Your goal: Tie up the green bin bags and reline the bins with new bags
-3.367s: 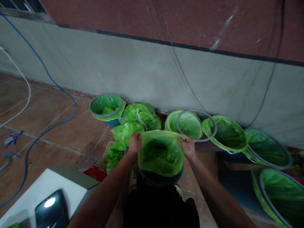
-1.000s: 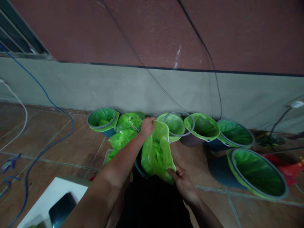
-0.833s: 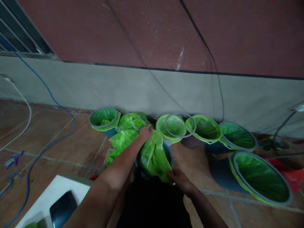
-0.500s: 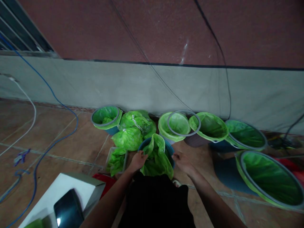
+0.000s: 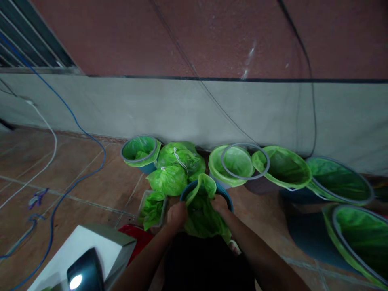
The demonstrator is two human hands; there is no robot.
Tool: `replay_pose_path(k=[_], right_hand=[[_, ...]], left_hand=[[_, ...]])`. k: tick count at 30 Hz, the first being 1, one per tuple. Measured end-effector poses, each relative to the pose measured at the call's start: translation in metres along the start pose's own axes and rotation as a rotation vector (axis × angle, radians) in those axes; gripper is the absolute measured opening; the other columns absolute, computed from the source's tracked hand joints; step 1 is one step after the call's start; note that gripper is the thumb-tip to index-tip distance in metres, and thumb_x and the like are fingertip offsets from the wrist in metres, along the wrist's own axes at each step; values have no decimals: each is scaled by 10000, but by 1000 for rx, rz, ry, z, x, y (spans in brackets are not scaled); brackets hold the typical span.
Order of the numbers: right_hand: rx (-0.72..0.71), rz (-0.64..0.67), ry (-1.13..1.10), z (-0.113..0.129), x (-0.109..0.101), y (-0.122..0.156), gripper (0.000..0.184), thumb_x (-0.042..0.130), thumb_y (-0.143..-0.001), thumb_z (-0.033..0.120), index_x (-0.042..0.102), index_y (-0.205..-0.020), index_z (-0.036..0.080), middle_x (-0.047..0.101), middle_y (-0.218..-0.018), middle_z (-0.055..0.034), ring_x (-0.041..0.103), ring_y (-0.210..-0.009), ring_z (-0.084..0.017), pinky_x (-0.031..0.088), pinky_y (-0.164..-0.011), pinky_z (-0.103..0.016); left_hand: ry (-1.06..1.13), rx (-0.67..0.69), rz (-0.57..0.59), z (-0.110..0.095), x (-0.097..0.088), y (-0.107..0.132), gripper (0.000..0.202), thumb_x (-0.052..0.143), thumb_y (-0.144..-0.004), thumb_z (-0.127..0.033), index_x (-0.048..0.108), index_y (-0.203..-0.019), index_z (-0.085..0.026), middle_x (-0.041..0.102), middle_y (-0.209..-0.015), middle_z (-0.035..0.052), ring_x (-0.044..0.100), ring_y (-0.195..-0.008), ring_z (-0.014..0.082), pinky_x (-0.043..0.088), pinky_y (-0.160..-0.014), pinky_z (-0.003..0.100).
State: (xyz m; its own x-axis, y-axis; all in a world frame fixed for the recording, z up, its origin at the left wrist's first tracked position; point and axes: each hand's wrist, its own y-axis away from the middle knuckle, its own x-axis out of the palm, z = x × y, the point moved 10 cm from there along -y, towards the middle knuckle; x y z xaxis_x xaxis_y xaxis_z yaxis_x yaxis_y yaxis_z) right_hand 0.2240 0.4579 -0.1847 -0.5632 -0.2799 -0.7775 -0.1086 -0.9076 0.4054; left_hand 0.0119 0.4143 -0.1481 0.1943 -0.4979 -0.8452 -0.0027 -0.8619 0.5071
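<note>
A green plastic bag (image 5: 206, 216) stands open inside a blue bucket (image 5: 226, 195), with its upper edge sticking up above the rim. My left hand (image 5: 178, 214) is closed on the bag's left edge. On the other side, my right hand (image 5: 218, 203) grips the bag near the bucket's right rim, its fingertips partly hidden by the plastic. Left of the bucket is a clear plastic tub (image 5: 164, 208) holding folded green bags (image 5: 153, 208). Tied, full green bags (image 5: 169, 180) lie just behind.
Green-lined bins (image 5: 232, 161) stand along the wall to the right, one with a loose grey ring (image 5: 246, 178) across it. Another lined bin (image 5: 140, 150) is at the left. A white box (image 5: 100, 238) carries a phone (image 5: 86, 270). A blue cable (image 5: 91, 173) crosses the floor.
My right hand has moved left from the bucket's rim onto the bag. My left hand has closed lower on the bag's edge. The view has shifted slightly.
</note>
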Motion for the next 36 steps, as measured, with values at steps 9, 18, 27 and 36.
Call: replay_pose_path(k=[9, 18, 27, 36], right_hand=[[-90, -291, -154, 1, -115, 57, 254, 461, -841, 310, 687, -819, 194, 689, -695, -39, 623, -635, -168, 388, -576, -243], [-68, -307, -436, -52, -83, 105, 279, 482, -761, 380, 659, -681, 181, 667, -608, -49, 616, -576, -194, 424, -540, -272], [48, -375, -625, -96, -87, 82, 363, 597, -694, 503, 726, -750, 168, 713, -668, -73, 647, -587, -210, 461, -520, -276], [17, -517, -610, -84, -156, 95, 359, 608, -700, 498, 730, -793, 173, 712, -661, -60, 611, -536, -192, 425, -508, -280]], left_hand=[[427, 0, -364, 5, -82, -9, 297, 415, -896, -114, 666, -1054, -129, 726, -972, 111, 680, -913, 202, 462, -810, 262], [442, 121, -291, -10, -60, -22, 247, 450, -912, -194, 678, -991, -140, 719, -907, 88, 661, -838, 189, 468, -778, 274], [519, 112, -7, -2, -35, -21, 181, 662, -723, -148, 694, -899, -121, 692, -747, 14, 639, -689, 158, 451, -598, 219], [131, 42, -172, 5, -113, -6, 225, 483, -841, -150, 705, -811, -130, 705, -906, 123, 658, -945, 244, 472, -821, 309]])
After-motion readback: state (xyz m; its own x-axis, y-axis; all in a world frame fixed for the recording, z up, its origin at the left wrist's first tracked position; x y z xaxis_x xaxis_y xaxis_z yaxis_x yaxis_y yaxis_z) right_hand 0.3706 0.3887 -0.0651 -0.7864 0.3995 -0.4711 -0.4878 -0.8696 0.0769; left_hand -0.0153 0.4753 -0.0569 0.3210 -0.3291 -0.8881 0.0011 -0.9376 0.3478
